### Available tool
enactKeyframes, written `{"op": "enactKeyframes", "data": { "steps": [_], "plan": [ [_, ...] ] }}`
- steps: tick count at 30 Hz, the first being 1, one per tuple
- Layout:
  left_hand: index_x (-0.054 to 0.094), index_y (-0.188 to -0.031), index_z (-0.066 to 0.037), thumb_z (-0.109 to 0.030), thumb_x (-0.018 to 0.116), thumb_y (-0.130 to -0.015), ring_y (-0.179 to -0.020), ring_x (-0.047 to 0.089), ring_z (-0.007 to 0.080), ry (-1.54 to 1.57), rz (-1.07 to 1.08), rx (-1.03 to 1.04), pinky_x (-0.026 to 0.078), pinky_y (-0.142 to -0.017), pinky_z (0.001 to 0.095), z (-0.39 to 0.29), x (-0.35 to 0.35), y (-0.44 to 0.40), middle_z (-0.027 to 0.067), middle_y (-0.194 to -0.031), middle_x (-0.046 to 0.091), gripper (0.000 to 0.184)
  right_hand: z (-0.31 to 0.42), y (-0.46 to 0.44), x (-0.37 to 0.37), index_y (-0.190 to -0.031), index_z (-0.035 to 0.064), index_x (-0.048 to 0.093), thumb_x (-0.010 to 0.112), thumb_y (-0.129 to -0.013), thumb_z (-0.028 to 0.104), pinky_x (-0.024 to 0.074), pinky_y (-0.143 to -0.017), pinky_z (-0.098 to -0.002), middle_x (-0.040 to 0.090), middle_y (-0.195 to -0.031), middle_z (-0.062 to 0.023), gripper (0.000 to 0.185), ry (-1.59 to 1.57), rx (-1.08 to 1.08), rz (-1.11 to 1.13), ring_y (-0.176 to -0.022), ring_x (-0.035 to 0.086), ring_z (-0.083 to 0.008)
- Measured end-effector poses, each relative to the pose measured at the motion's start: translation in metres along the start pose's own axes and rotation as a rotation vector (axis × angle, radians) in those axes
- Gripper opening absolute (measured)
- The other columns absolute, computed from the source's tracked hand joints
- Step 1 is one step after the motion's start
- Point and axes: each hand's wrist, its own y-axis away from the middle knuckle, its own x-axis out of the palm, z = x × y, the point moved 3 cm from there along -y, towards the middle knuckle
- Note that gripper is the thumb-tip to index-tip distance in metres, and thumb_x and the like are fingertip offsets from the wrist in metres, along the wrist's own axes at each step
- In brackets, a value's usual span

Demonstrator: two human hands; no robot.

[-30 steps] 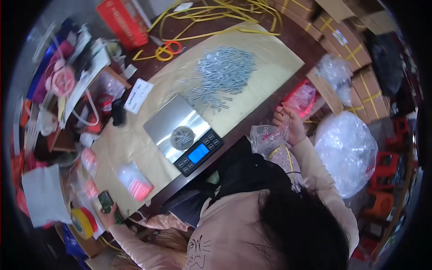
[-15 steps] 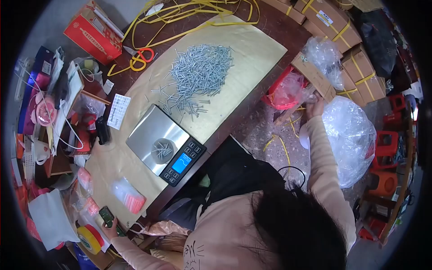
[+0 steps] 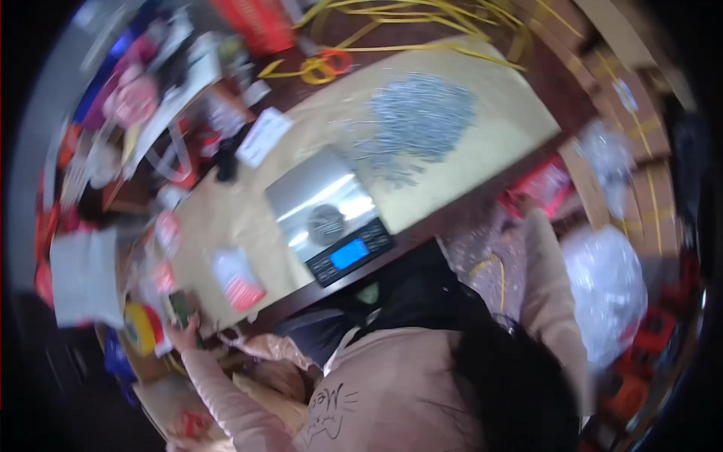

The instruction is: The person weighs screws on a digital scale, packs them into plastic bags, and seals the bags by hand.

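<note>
My left hand [image 3: 183,334] is at the table's near-left edge, its fingers closed on a small dark green oblong object [image 3: 180,307] whose kind I cannot make out. My right hand [image 3: 532,206] reaches off the table's right side to a red container [image 3: 553,181] with clear plastic in it. Motion blur smears its fingers. On the table a digital scale [image 3: 307,187] with a lit blue display carries a small round dish [image 3: 326,224] of screws. Beyond it lies a big pile of silver screws [image 3: 425,113]. A clear bag with a pink-red end [image 3: 238,279] lies left of the scale.
Yellow strapping [image 3: 422,15] and orange-handled scissors [image 3: 325,66] lie at the back. Strapped cardboard boxes [image 3: 640,105] and a big clear plastic bundle [image 3: 605,294] stand right. Clutter, a white label sheet [image 3: 263,137] and tape rolls [image 3: 143,329] are left.
The view has swung, so the table sits further right and tilted. My right hand has moved from beside the cardboard flap to the red container. My left hand stays at the green object.
</note>
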Motion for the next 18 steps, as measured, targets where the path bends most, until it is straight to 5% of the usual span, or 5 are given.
{"op": "enactKeyframes", "data": {
  "steps": [4, 7, 10, 12, 18],
  "plan": [
    [0.041, -0.128, 0.008, -0.021, 0.079, -0.074, -0.089, 0.06, 0.0166, -0.025, -0.145, -0.339, 0.048, -0.08, 0.0301, -0.061, -0.027, 0.076, 0.0141, -0.104, 0.064, 0.073, -0.077, -0.128, -0.033, -0.119, 0.0122, 0.056, 0.048, -0.094, 0.028, 0.0534, -0.063, -0.0394, 0.066, -0.11, -0.0046, 0.031, 0.171, -0.792, -0.143, -0.08, 0.066, -0.0243],
    [0.058, -0.115, 0.002, -0.03, 0.061, -0.088, -0.088, 0.064, 0.0218, 0.647, -0.147, -0.434, 0.051, -0.081, 0.0331, -0.045, -0.038, 0.137, 0.0141, -0.103, 0.066, 0.042, -0.064, -0.134, -0.063, -0.117, 0.0123, 0.056, 0.048, -0.094, 0.029, 0.0507, -0.057, -0.0371, 0.066, -0.106, -0.0041, 0.03, 0.073, -0.545, -0.126, -0.077, 0.066, -0.0215],
    [0.055, -0.12, -0.004, -0.049, 0.05, -0.09, -0.093, 0.064, 0.0246, 1.115, -0.009, -0.573, 0.054, -0.079, 0.043, -0.036, -0.044, 0.174, 0.0156, -0.107, 0.064, 0.054, -0.062, -0.125, -0.081, -0.115, 0.0124, 0.056, 0.049, -0.094, 0.031, 0.048, -0.05, -0.0348, 0.066, -0.103, -0.0036, 0.03, -0.069, -0.354, -0.16, -0.075, 0.066, -0.0187],
    [0.055, -0.119, -0.003, -0.058, 0.046, -0.088, -0.09, 0.064, 0.0284, 1.4, -0.146, -0.528, 0.054, -0.072, 0.046, 0.002, -0.045, 0.188, 0.0181, -0.107, 0.064, 0.064, -0.066, -0.119, -0.086, -0.114, 0.0125, 0.056, 0.049, -0.094, 0.032, 0.0461, -0.046, -0.0332, 0.066, -0.1, -0.0033, 0.029, -0.114, -0.289, -0.187, -0.073, 0.066, -0.0168],
    [0.055, -0.118, -0.001, -0.067, 0.046, -0.082, -0.086, 0.062, 0.0343, 1.64, -0.088, -0.366, 0.052, -0.069, 0.0457, 0.014, -0.042, 0.179, 0.0188, -0.104, 0.062, 0.075, -0.03, -0.065, -0.089, -0.115, 0.0157, 0.057, 0.05, -0.094, 0.034, 0.0419, -0.044, -0.0312, 0.066, -0.1, -0.0027, 0.029, -0.23, -0.193, -0.196, -0.073, 0.066, -0.0169]
  ]
}}
